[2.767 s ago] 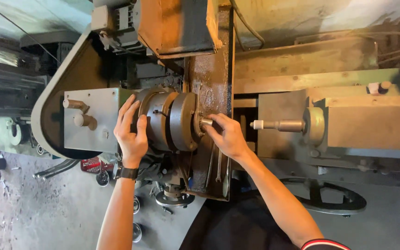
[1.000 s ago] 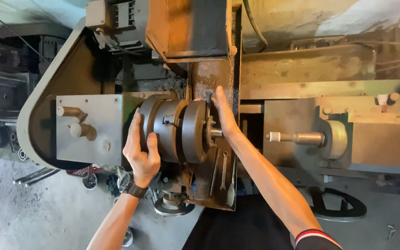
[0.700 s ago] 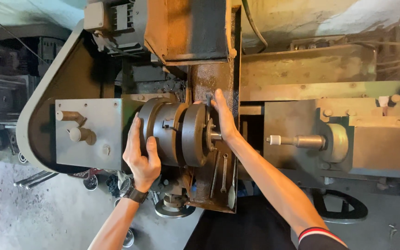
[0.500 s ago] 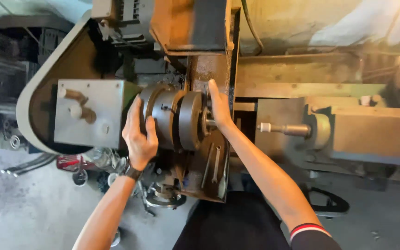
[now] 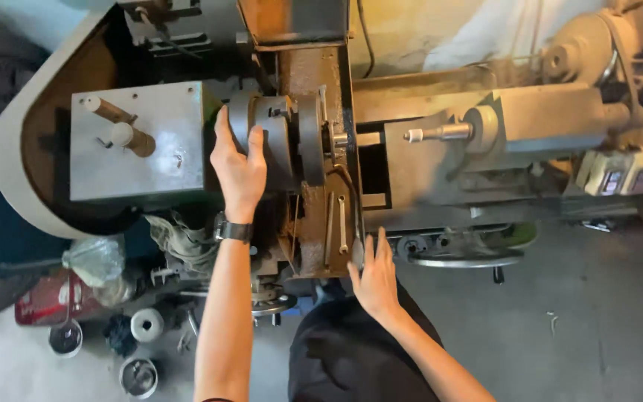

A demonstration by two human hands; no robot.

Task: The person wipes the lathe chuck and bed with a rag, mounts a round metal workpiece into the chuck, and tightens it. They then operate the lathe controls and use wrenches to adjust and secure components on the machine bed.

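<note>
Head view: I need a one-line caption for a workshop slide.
Person at a lathe, left hand on the round chuck, right hand resting at the carriage's front edge.

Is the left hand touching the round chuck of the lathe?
Touching. The head view shows the left hand laid flat on the chuck, fingers spread over its rim.
</note>
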